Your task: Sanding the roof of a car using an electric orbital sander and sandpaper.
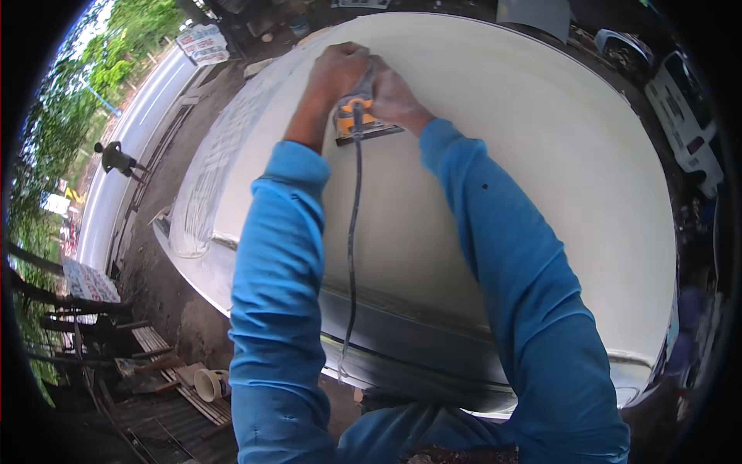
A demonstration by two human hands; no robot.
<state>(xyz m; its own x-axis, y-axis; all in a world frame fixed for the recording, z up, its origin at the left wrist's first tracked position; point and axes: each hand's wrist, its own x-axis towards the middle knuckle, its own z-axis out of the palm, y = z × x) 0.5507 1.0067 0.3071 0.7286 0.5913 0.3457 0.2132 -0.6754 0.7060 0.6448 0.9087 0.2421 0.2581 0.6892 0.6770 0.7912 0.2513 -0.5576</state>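
Observation:
A yellow-orange and dark electric sander (345,121) rests on the pale, cream-coloured roof (525,147) of a vehicle, toward its far side. My left hand (340,71) is closed over the sander's far end. Against the right side of its body, my right hand (393,96) is wrapped round it, the fingers partly hidden. The sander's flat dark base shows along its near edge. From the tool a dark power cord (354,232) runs back toward me over the roof edge, between my blue-sleeved forearms.
Whitish sheeting or masking (224,147) covers the vehicle's left part. A dark windowed side (417,340) lies nearest me. On the ground at left are a white bucket (209,383) and planks (174,363). A person (117,158) stands by the road; a white vehicle part (684,120) is at right.

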